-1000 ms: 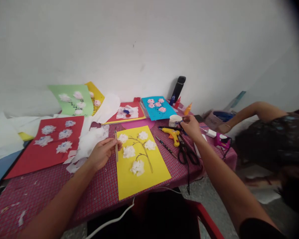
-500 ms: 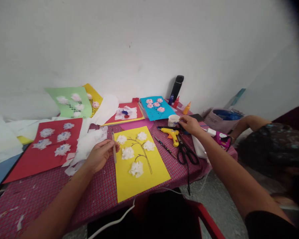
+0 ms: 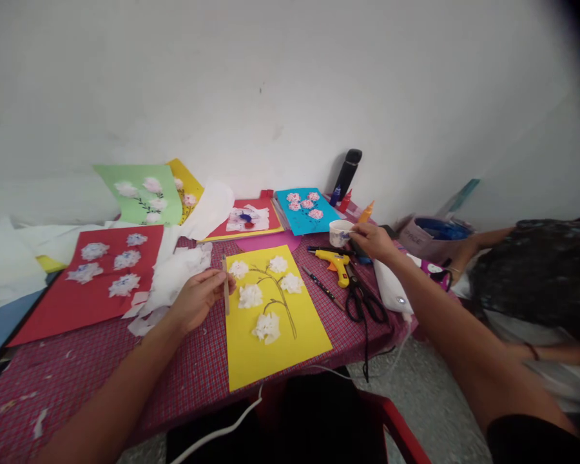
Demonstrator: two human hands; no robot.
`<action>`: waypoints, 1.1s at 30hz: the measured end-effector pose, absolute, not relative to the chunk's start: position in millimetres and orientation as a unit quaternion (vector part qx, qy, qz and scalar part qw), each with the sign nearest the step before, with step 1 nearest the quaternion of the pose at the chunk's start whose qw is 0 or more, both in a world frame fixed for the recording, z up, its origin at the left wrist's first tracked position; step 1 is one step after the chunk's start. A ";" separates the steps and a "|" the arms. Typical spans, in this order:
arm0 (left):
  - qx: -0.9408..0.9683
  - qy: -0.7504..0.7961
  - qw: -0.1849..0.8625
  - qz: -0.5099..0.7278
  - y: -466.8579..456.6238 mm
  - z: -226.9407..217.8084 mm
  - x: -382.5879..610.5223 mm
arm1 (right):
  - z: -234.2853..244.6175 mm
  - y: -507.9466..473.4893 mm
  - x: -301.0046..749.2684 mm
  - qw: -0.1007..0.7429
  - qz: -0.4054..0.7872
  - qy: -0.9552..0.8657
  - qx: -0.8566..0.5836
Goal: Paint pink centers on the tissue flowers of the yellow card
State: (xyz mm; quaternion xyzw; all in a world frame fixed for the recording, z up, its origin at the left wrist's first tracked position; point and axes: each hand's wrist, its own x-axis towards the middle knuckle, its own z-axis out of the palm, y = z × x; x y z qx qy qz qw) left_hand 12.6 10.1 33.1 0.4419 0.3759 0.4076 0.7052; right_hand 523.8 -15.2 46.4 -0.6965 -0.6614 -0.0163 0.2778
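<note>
My left hand is closed on a thin wooden stick, held upright at the left edge of a yellow sheet that bears white tissue flowers on a drawn branch. My right hand reaches to the far right of the table and grips a small white cup, lifted just above the cloth. A yellow glue gun and black scissors lie below that hand.
The table has a red checked cloth. A red sheet, green sheet and blue sheet with flowers lie about, with white tissue. A black bottle stands by the wall. Another person bends at the right.
My right hand has lifted the white cup off the table. The person at the right has shifted, arm lower. My left hand has stayed put with the stick.
</note>
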 end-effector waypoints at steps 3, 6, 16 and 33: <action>0.446 0.374 0.705 0.406 10.5 31.6 12.8 | 62.9 -8.5 515.8 0.278 -0.015 -0.668 -0.690; 0.442 0.373 0.706 0.408 9.5 33.0 13.7 | 80.7 5.2 500.3 0.272 -0.014 -0.677 -0.684; 0.453 0.360 0.714 0.394 12.0 26.7 10.0 | 106.5 90.9 397.7 0.193 -0.028 -0.729 -0.656; 0.440 0.357 0.723 0.397 13.4 31.7 8.2 | 103.7 159.3 324.8 0.069 -0.037 -0.771 -0.631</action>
